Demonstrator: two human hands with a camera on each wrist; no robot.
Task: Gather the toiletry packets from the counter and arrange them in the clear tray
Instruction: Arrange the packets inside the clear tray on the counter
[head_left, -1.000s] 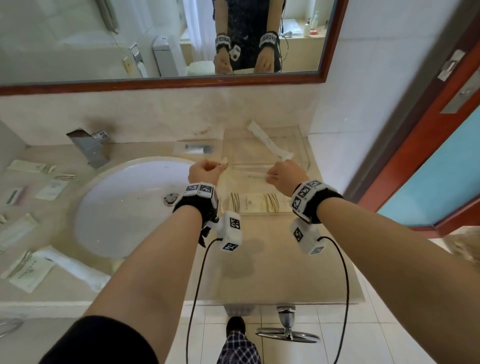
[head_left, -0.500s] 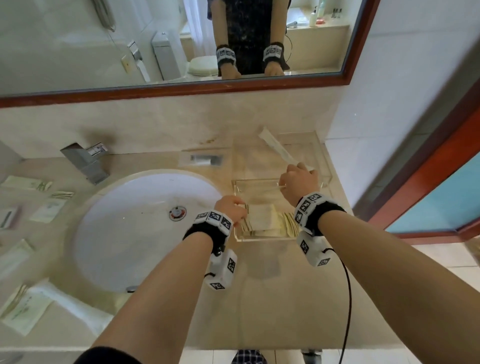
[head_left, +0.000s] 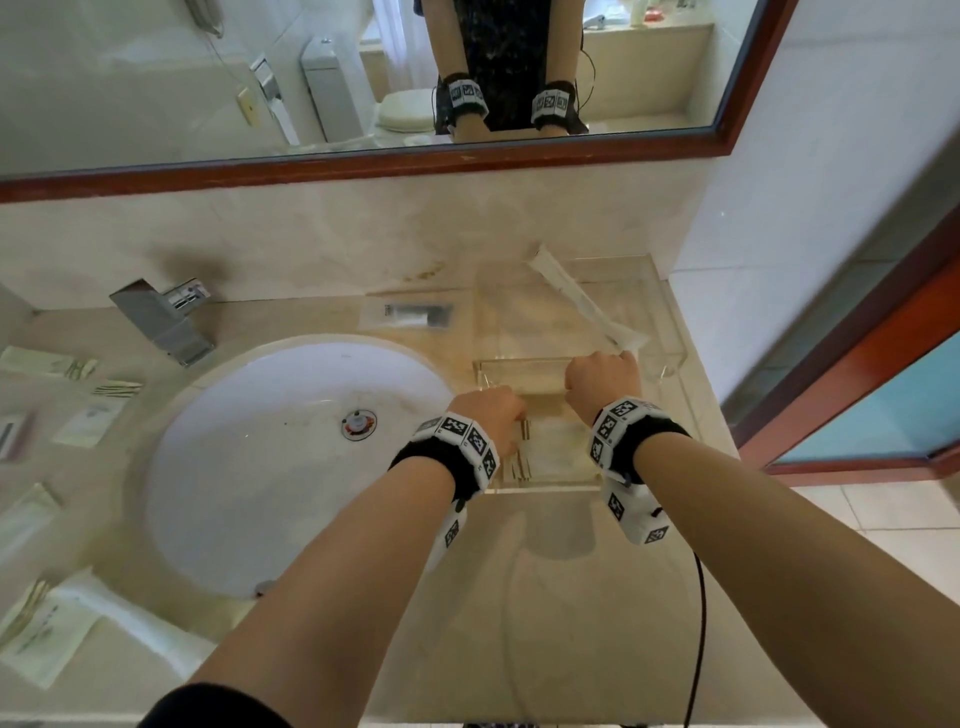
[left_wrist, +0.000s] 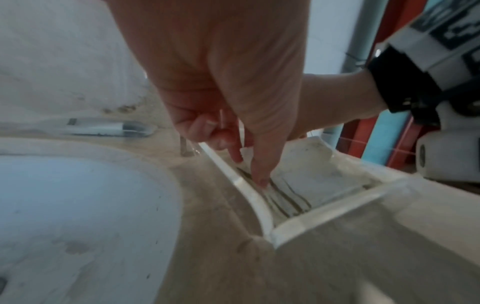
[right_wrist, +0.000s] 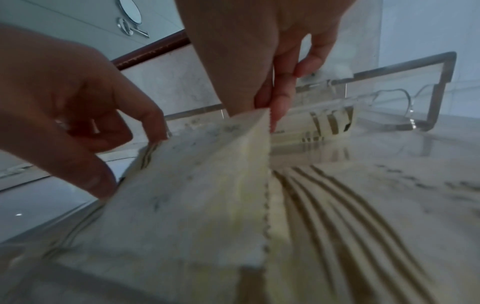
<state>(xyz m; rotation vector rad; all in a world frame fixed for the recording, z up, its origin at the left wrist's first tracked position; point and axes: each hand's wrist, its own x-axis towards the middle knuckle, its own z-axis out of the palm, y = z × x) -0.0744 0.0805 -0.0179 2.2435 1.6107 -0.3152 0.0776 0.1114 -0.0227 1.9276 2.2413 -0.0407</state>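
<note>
A small clear tray (head_left: 545, 488) stands on the counter right of the sink, with a cream packet lying flat in it (left_wrist: 311, 181). Both my hands are inside the tray. My right hand (head_left: 602, 382) pinches the serrated right edge of another cream packet (right_wrist: 194, 195) between thumb and finger (right_wrist: 279, 107). My left hand (head_left: 493, 415) holds the packet's left end, its fingertips (left_wrist: 259, 181) pointing down just inside the tray's left wall (left_wrist: 259, 214). The packet sits tilted over brown-striped packets (right_wrist: 337, 205) on the tray floor.
A larger clear box (head_left: 660, 322) with a long white packet (head_left: 582, 301) stands behind the tray. A small sachet (head_left: 410, 314) lies by the wall. More packets (head_left: 78, 426) (head_left: 41, 634) lie left of the sink (head_left: 291, 457), beside the faucet (head_left: 161, 322).
Both hands have come down from above the counter into the small tray, bringing the cream packet held between them. My head view has tilted lower.
</note>
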